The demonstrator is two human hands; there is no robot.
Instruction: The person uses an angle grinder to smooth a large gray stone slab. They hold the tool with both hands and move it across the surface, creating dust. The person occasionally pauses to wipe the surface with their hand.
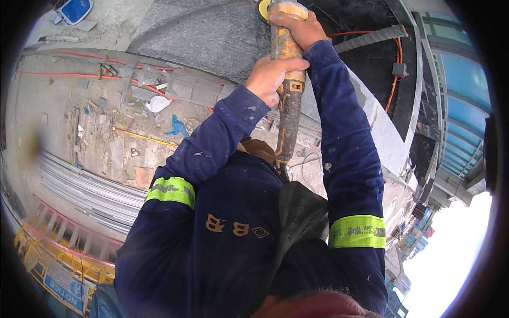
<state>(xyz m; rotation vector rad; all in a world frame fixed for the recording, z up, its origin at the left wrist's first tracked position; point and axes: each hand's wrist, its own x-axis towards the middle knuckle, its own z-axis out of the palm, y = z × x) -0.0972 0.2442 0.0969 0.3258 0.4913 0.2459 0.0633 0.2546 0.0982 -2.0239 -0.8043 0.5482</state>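
Observation:
A dusty yellow-and-black angle grinder [290,108] stretches away from my chest, with its head at the top edge of the view. My left hand [266,79] wraps around the middle of its body, thumb lying across the casing. Farther along, my right hand [302,31] grips the tool close to its head. Part of a round yellow disc [263,9] shows at the left of the head; the rest is cut off or hidden. Beside the tool lies a large grey stone slab [199,45] with a curved darker band on its face. A cord leaves the grinder's rear end near my chest.
Rubble and offcuts cover the floor at left, with an orange cable [87,76] and a blue scrap [177,126]. Long metal profiles [90,188] lie near a red-edged ladder [74,236]. A grey wrapped pipe [369,38] juts over the dark recess at right.

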